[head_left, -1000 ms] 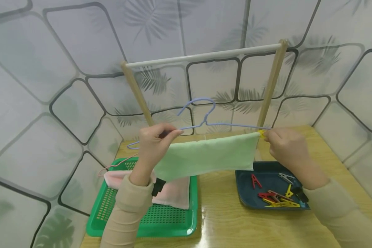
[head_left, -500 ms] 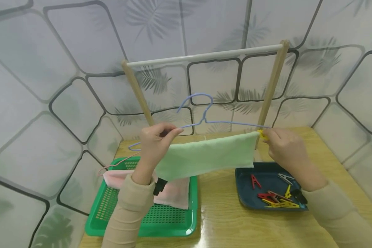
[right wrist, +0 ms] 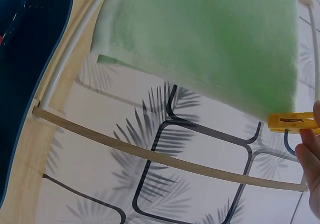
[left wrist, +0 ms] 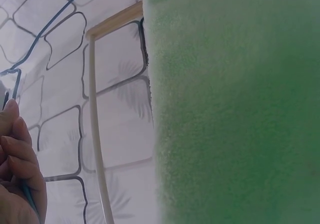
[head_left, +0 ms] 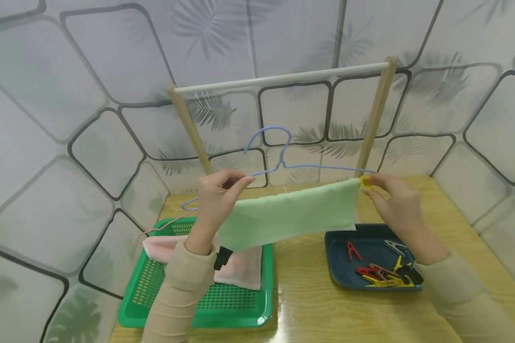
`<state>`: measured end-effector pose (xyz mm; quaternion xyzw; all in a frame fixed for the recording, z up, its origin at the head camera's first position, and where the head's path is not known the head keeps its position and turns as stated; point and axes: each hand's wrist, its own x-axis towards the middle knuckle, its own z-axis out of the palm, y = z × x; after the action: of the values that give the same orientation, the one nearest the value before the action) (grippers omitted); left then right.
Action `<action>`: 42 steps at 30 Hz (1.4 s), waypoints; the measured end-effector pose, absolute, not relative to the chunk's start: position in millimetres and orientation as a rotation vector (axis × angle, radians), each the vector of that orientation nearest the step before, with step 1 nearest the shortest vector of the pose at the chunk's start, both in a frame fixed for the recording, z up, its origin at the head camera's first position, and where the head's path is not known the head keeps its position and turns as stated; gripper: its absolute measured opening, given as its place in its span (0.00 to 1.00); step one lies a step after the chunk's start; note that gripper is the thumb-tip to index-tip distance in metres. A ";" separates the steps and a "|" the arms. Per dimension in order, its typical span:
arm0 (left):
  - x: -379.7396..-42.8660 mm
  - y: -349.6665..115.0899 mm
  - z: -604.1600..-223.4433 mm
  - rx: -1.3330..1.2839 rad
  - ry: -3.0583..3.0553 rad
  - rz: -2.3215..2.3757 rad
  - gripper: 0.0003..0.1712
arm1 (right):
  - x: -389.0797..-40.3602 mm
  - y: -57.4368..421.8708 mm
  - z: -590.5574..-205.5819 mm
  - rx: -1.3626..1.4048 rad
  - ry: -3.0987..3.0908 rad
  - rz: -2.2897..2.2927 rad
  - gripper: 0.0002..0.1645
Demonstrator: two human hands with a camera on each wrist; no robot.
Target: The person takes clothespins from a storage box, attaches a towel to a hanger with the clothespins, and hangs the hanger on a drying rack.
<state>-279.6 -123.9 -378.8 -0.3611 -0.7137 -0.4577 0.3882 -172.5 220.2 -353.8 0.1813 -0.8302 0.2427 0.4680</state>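
My left hand [head_left: 219, 193] pinches the shoulder of a blue clothes hanger [head_left: 300, 166], its hook upward. A light green towel [head_left: 292, 209] is draped over the hanger's lower bar and hangs down in front of me. At the towel's upper right corner, my right hand [head_left: 396, 202] holds a yellow clothespin [right wrist: 290, 121] between thumb and fingers. The right wrist view shows the clothespin's jaws at the towel corner, with a bit of the blue hanger wire beside it. In the left wrist view, the towel [left wrist: 235, 104] covers the right half.
A green basket [head_left: 266, 305] on the wooden table [head_left: 302, 305] holds a pink towel [head_left: 240, 271] and a pink hanger [head_left: 167, 223]. On the right, a dark blue tray [head_left: 339, 276] contains several clothespins [head_left: 354, 251]. Behind stands a rack with a white rail [head_left: 283, 78].
The hanger's hook has risen slightly and shifted left. My right thumb has moved away from the curled fingers, so more of the yellow clothespin shows. The left hand has hardly moved.
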 end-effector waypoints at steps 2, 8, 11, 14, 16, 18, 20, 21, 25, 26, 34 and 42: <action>-277.8 -122.1 -376.6 -0.910 -1.817 -1.160 0.06 | -172.3 220.0 -354.2 0.418 -2.014 0.616 0.18; -271.3 -116.1 -370.9 -0.912 -1.822 -1.163 0.06 | -170.2 220.0 -354.1 0.410 -1.974 0.634 0.14; -269.9 -114.5 -370.0 -0.913 -1.826 -1.165 0.05 | -169.8 220.5 -354.5 0.425 -1.959 0.620 0.13; -268.9 -113.6 -369.8 -0.905 -1.835 -1.154 0.05 | -169.6 221.5 -355.2 0.424 -1.949 0.599 0.11; -268.7 -113.2 -369.2 -0.899 -1.839 -1.155 0.05 | -169.4 222.3 -355.4 0.418 -1.943 0.589 0.10; -268.2 -112.5 -368.3 -0.896 -1.838 -1.159 0.05 | -169.3 222.8 -355.2 0.410 -1.938 0.587 0.10; -267.9 -111.6 -367.4 -0.891 -1.835 -1.161 0.05 | -169.1 223.1 -354.4 0.413 -1.929 0.596 0.10; -267.5 -111.1 -366.9 -0.889 -1.836 -1.158 0.05 | -169.1 222.9 -353.6 0.417 -1.920 0.605 0.10; -265.0 -108.4 -365.7 -0.880 -1.848 -1.138 0.05 | -168.6 221.7 -349.6 0.459 -1.884 0.653 0.12; -264.7 -107.8 -365.9 -0.878 -1.852 -1.129 0.05 | -168.5 221.1 -348.4 0.473 -1.876 0.668 0.12; -262.1 -104.8 -363.9 -0.916 -1.848 -1.092 0.05 | -170.7 212.8 -337.1 0.590 -1.908 0.707 0.13; -272.0 -101.7 -373.1 -0.908 -1.836 -1.095 0.06 | -176.4 202.3 -330.5 0.682 -2.035 0.679 0.12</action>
<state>-272.0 -101.7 -373.1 -0.3588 -0.7252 -0.4323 0.3981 -176.4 202.3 -330.5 0.2733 -0.8158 0.2722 0.4308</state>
